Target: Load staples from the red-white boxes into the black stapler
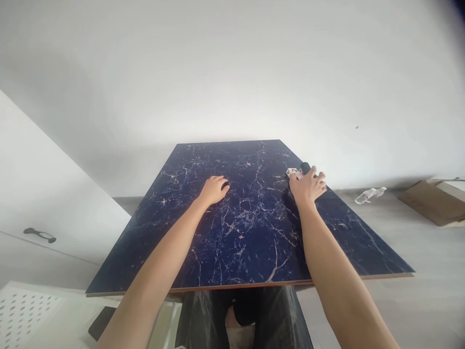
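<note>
My left hand (213,190) rests curled on the dark blue marble-patterned tabletop (250,232), and a small dark spot shows at its fingertips. I cannot tell whether that spot is an object or a shadow. At the table's right side my right hand (308,186) lies with its fingers spread. Just beyond its thumb and fingers are a few white playing cards (294,173) and a black cylindrical object (305,167), partly hidden by the hand.
A clear plastic bottle (367,196) and a cardboard box (432,202) lie on the grey floor at right. At lower left are a perforated white panel (22,315) and a black phone (101,322). A white wall stands behind the table.
</note>
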A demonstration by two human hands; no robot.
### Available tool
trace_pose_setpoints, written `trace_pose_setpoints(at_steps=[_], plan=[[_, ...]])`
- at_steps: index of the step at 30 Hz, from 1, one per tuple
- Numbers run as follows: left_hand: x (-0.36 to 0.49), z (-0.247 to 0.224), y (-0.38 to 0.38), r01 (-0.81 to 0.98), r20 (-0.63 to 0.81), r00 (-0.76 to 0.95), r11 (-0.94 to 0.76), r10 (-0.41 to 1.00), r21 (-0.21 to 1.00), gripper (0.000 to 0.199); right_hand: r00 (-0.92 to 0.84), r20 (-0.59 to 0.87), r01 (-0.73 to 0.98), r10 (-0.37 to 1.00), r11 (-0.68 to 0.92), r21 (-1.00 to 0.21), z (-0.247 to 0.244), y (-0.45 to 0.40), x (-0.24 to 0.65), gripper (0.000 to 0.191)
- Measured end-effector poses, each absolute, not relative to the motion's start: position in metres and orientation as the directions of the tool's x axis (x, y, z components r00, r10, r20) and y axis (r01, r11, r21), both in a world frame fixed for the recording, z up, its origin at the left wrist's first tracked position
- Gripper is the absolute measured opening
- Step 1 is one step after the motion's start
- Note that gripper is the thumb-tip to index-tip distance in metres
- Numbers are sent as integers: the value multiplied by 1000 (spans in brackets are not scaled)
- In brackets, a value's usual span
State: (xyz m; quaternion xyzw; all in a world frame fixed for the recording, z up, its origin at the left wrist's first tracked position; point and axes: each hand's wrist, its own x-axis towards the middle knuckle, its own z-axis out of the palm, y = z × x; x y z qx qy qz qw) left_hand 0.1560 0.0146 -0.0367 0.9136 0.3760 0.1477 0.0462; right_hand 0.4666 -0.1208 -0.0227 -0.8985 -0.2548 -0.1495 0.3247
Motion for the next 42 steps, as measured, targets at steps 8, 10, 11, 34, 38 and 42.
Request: trace_pose_setpoints(at_steps=[8,10,11,34,38,42], plan=[[156,-39,16,666,242,678,-719,694,198,50,840,343,541,420,-688,-484,-29,-122,478,79],[156,-41,17,667,247,677,-719,694,196,50,832,353,554,428,-680,-480,-30,-121,479,77],[156,-41,17,667,248,675,-719,695,196,49,828,354,560,435,-678,-476,-30,-120,478,77],[155,-41,18,665,237,675,-716,698,214,49,825,296,547,482,-547,-633,-26,-114,472,88],[154,-38,17,653,252,666,-712,702,257,47,856,205,467,475,-540,-701,-27,-113,490,61],[131,-34,14,622,350,653,-739,672,260,43,844,189,481,502,-553,-681,-26,-113,500,49]])
